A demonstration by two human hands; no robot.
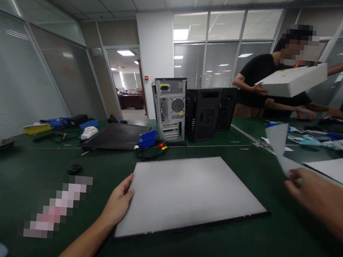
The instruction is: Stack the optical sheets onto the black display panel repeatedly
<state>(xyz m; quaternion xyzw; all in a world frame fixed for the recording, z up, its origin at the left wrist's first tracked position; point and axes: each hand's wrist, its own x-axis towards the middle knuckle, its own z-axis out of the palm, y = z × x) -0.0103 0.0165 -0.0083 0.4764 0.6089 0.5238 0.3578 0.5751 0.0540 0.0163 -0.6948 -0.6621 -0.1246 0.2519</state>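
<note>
A flat rectangular panel (187, 195) with a whitish face and a dark front edge lies in the middle of the green table. My left hand (120, 199) grips its left edge, thumb on top and fingers at the side. To the right of the panel, my right hand (309, 194) pinches the lower part of a thin white sheet (277, 146), which stands up and bends above the table. Another white sheet (338, 171) lies flat at the right, beyond my right hand.
Behind the panel stand a silver computer case (169, 112) and a black case (203, 117). A dark flat panel (117, 136), a blue tray (147, 139) with cables and a round black object (75, 169) are leftward. Across the table, a person holds a white box (294, 80).
</note>
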